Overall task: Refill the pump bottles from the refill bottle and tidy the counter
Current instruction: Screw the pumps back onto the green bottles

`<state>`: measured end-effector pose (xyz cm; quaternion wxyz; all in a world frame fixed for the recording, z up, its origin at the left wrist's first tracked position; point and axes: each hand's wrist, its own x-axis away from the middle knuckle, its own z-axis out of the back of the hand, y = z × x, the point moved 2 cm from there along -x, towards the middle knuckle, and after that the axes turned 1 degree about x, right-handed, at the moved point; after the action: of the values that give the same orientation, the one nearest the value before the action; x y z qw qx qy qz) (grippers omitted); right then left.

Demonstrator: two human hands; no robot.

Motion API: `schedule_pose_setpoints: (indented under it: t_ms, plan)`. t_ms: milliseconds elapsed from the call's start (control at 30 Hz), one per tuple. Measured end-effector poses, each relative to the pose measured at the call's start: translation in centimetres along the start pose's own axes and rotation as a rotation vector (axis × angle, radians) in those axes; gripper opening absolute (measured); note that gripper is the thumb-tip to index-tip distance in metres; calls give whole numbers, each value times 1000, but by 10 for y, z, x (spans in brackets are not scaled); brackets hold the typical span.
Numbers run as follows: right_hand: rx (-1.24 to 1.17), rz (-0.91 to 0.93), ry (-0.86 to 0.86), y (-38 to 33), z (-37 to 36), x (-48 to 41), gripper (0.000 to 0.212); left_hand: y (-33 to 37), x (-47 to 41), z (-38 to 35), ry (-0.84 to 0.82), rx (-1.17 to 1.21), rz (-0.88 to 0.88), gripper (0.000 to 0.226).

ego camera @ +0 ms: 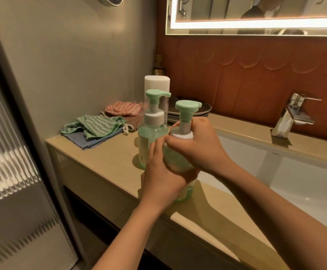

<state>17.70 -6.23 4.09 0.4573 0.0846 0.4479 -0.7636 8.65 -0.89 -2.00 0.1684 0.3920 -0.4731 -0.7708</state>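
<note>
Pump bottle (176, 157), clear with pale green liquid, a white collar (182, 135) and a mint pump head, stands at the counter's (108, 158) front edge beside the sink (287, 178). The left hand (162, 178) wraps its body; the right hand (199, 145) grips the collar. A matching second pump bottle (152, 131) stands just behind, unheld.

2 pump bottles stood upright on the counter (110, 152), close side by side. The far pump bottle (152, 133) had a clear body holding pale green liquid, a white collar and a mint-green pump head with its spout pointing right. The near pump bottle (176, 158), of the same look, stood near the counter's front edge; the left hand (162, 172) wrapped its body and the right hand (195, 145) gripped its white collar.
</note>
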Motion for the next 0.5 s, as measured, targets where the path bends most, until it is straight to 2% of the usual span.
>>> schedule_pose_setpoints:
  t_ms: [100, 167, 233, 300, 367, 500]
  plan:
    - [-25, -14, -6, -3, 0, 6, 47, -1, 1, -1, -19, -6, 5, 90]
    - [-105, -75, -77, -1, 3, 13, 49, 1, 2, 1, -22, -77, -5, 94]
    - [-227, -123, -193, 3, 4, 25, 60, 1, 3, 7, -48, -190, -39, 100]
    - [-325, -125, -235, 12, 3, 37, 73, 0, 5, 15, -125, -245, -60, 111]
    - [-361, -106, -266, 19, 5, 47, 78, -2, 5, 26, -161, -201, -41, 115]
    - [-217, -71, -308, 24, 16, 52, 83, -12, -10, 46, -38, 33, 16, 112]
